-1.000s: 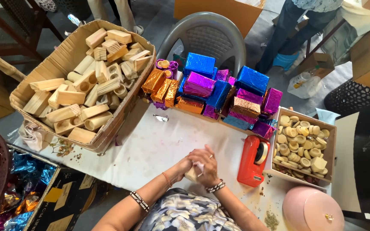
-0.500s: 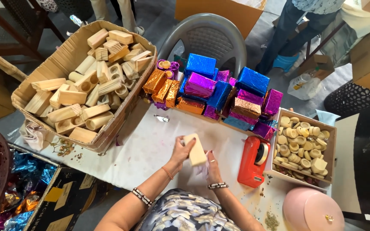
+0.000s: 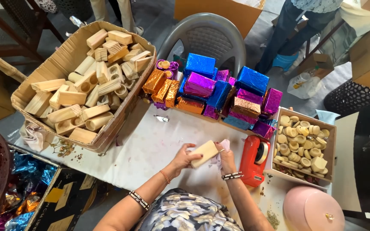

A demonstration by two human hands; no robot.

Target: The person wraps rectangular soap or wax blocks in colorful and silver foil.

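Note:
A pale wooden block (image 3: 204, 153) is held over the white table (image 3: 150, 145) between both hands. My left hand (image 3: 184, 159) grips its near left end. My right hand (image 3: 225, 155) holds its right end and also has a bit of pale cloth or paper against it. A red tape dispenser (image 3: 254, 160) stands just right of my right hand. Behind the hands lies a pile of foil-wrapped blocks (image 3: 219, 92) in blue, purple and orange.
A large cardboard box of wooden blocks (image 3: 86, 85) sits at the left. A small box of round wooden pieces (image 3: 301, 143) stands at the right, a pink lid (image 3: 313, 210) below it. Foil sheets (image 3: 5, 188) lie lower left. A grey chair (image 3: 206, 38) and a person's legs (image 3: 292, 25) are beyond the table.
The hands were clasped together low over the table; they have risen and parted, and the wooden block now lies flatter between them, turned from upright.

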